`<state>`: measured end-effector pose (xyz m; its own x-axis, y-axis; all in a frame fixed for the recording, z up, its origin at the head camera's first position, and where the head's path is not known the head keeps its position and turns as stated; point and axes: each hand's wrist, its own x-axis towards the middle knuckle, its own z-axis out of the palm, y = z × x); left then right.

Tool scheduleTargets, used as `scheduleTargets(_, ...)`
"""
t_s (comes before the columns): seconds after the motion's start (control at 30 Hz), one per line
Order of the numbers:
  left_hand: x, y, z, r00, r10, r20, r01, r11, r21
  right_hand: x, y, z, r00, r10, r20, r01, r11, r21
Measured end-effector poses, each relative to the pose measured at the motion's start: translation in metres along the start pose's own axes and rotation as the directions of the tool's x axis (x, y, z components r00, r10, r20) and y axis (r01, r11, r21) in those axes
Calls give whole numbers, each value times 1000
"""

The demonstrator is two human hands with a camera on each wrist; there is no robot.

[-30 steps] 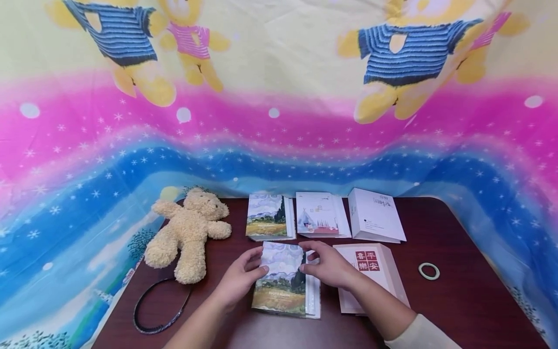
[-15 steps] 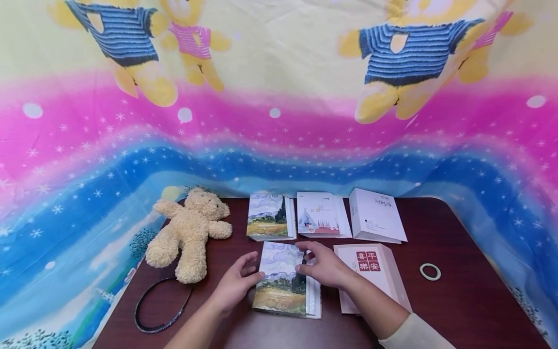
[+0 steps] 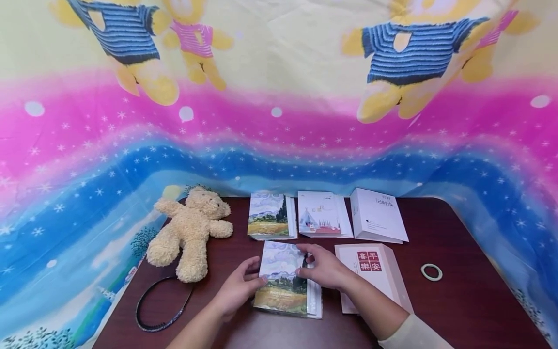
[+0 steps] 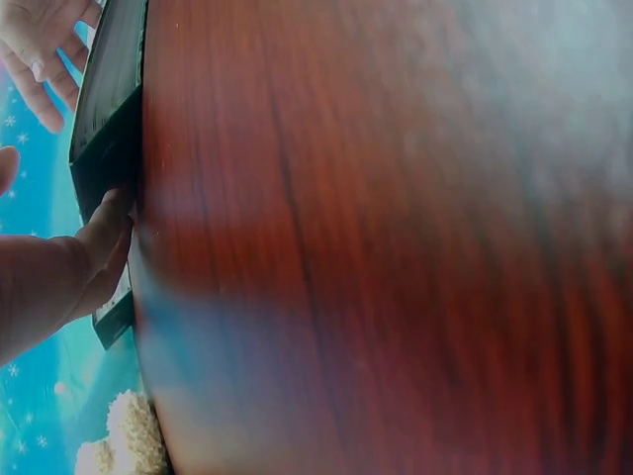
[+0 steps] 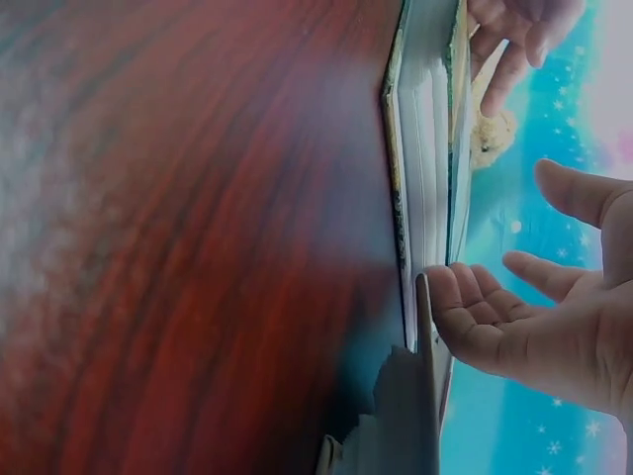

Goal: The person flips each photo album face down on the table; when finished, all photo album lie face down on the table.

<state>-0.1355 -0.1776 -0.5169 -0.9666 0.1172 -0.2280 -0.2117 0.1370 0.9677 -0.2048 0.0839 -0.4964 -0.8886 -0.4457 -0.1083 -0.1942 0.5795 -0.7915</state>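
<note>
Fingers (image 3: 252, 278) of both hands (image 3: 324, 268) touch the painted album's (image 3: 283, 281) edges.

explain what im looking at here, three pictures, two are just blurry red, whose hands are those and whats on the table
No machine here: a person wears three cameras. The wide picture is from the head camera, looking down at a dark table. The two red, blurry pictures come from cameras on each wrist, so close that the tabletop fills them.

The left hand touches the left edge of a painted-cover album, and the right hand rests on its far right part. Neither plainly grips it.

Also on the table: a teddy bear, a black hoop, a second album, a white booklet, a white box, a pink box and a pale ring.
</note>
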Motion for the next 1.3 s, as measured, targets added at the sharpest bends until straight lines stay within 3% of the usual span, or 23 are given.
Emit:
scheduleTargets(0.5,4,0,6,1000,-17,10,16,998,60,-4,3,0,999,18,26,-17,1000,-21)
scheduleTargets(1.3,0,13,8,999,45,-5,-44,997,62,-9,6,-2,999,29,14,-29,999,-23)
